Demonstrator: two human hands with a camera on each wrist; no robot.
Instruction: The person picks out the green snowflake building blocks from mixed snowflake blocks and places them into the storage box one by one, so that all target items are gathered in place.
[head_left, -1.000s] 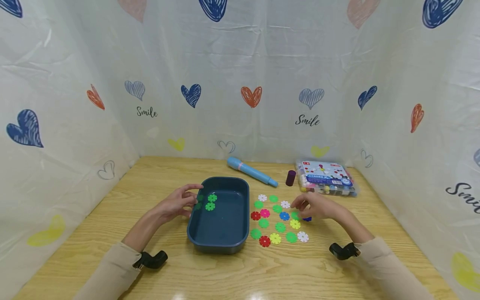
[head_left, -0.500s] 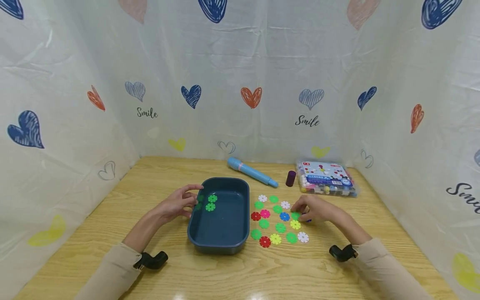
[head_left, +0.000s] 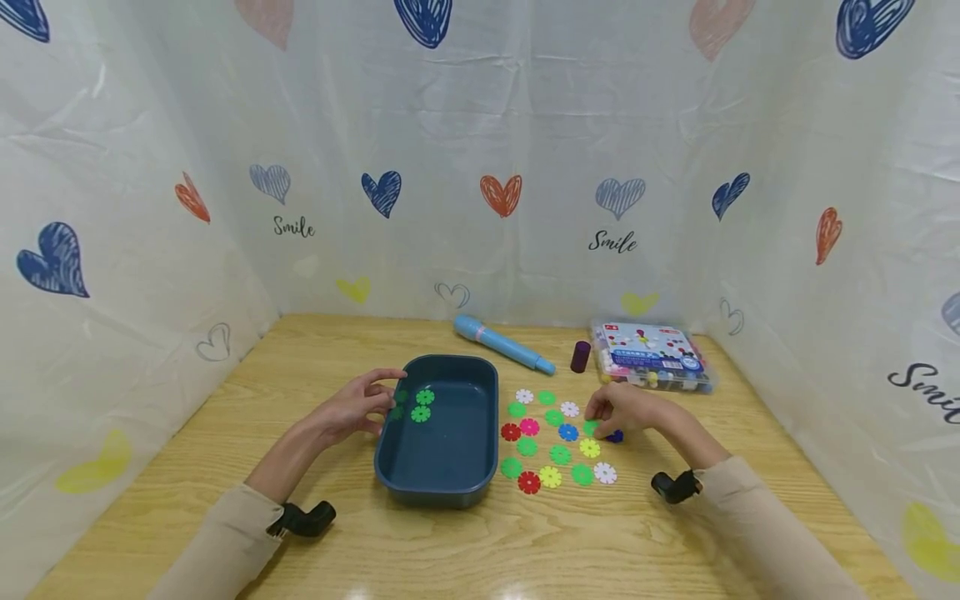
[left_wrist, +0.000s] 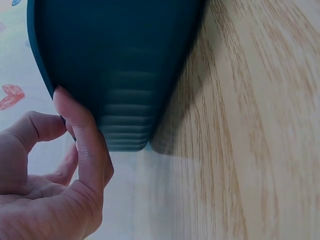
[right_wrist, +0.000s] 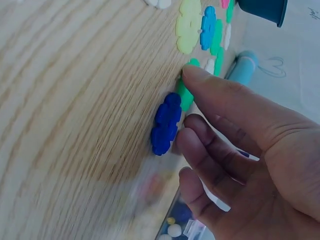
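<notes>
A dark blue plastic bin (head_left: 442,492) stands on the table, with two green snowflake discs (head_left: 422,413) inside it. My left hand (head_left: 360,407) holds the bin's left rim; in the left wrist view its fingers (left_wrist: 82,135) bend around that rim. To the bin's right, snowflake discs in several colours lie flat and scattered. My right hand (head_left: 630,410) is at their right side, with thumb and fingertips on a green snowflake disc (right_wrist: 186,95) at the table. Beside it lies a dark blue disc (right_wrist: 166,125), partly behind the hand in the head view.
Behind the discs lie a light blue toy microphone (head_left: 504,343) and a small dark purple cylinder (head_left: 581,357). A clear box of coloured balls (head_left: 656,358) stands at the back right. Printed white sheeting (head_left: 450,250) encloses the table's back and sides.
The right hand's thumb and fingers have drawn in on the green disc, and its wrist has shifted slightly left. The left hand and the bin stay put.
</notes>
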